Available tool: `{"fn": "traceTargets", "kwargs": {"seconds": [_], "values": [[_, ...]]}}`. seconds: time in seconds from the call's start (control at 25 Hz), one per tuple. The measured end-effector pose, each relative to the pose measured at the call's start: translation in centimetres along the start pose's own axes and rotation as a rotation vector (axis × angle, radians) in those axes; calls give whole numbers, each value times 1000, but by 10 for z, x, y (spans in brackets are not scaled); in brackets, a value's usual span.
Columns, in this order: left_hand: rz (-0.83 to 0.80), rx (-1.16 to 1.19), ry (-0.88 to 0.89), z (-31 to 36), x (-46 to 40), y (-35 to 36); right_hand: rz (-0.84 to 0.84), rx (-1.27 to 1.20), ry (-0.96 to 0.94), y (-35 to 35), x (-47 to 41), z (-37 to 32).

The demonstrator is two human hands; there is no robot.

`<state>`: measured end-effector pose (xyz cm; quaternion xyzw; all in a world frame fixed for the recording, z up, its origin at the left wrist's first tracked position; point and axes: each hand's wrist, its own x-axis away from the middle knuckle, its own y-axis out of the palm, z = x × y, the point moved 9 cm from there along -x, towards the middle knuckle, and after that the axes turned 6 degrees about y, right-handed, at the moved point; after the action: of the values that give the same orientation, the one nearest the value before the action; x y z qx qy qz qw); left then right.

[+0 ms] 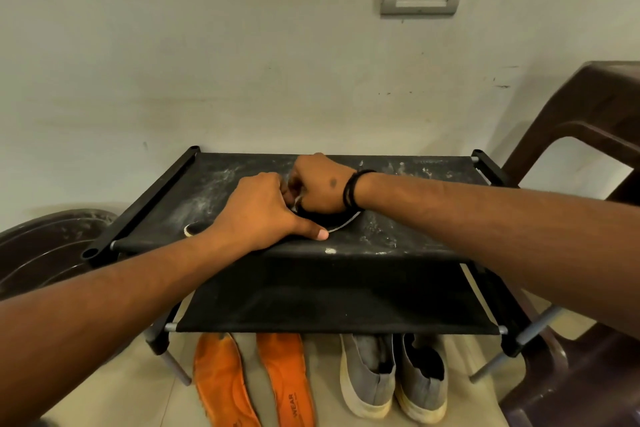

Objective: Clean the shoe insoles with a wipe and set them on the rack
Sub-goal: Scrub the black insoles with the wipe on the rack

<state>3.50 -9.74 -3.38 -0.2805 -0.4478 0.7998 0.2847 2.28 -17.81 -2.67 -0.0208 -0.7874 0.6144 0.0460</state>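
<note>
A dark insole (196, 228) with a pale rim lies flat on the dusty top shelf of the black fabric rack (398, 218). Both hands cover most of it. My left hand (256, 215) presses down on the insole, thumb stretched along its near edge. My right hand (322, 184) is closed in a fist over the insole's middle, and a small white bit of wipe (297, 199) shows under its fingers. Two orange insoles (218, 381) (287, 378) lie on the floor below the rack.
A pair of grey slip-on shoes (391, 378) stands on the floor beside the orange insoles. The rack's lower shelf (329, 302) is bare. A brown plastic chair (588, 135) stands close on the right, a dark round tub (45, 246) on the left, and the wall right behind.
</note>
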Motion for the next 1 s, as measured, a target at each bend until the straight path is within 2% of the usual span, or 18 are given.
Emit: {"fn": "traceTargets", "kwargs": {"seconds": [0.12, 0.2, 0.32, 0.4, 0.6, 0.68, 0.72, 0.84, 0.88, 1.0], "values": [[-2, 19, 15, 2, 2, -1, -83, 57, -14, -5, 14, 11], [-26, 46, 15, 2, 1, 2, -88, 98, 84, -14, 18, 43], [-48, 52, 17, 2, 0, 5, 58, 127, 262, -33, 23, 91], [-50, 47, 19, 2, 0, 5, 114, 130, 264, -32, 26, 94], [-39, 50, 12, 2, 0, 4, -139, 28, 18, -3, 42, 30], [-57, 81, 12, 1, 1, 5, -244, -60, -11, -4, 48, 19], [-76, 108, 1, 1, 0, 6, -239, -111, -7, -9, 49, 20], [-174, 173, -59, -4, -11, 2, 9, -232, 78, -33, 43, 39], [-202, 200, -78, -7, -16, -2, 44, -270, 121, -33, 42, 49], [-283, 175, -77, -14, -23, -10, 0, -319, 223, -16, 42, 64]]}}
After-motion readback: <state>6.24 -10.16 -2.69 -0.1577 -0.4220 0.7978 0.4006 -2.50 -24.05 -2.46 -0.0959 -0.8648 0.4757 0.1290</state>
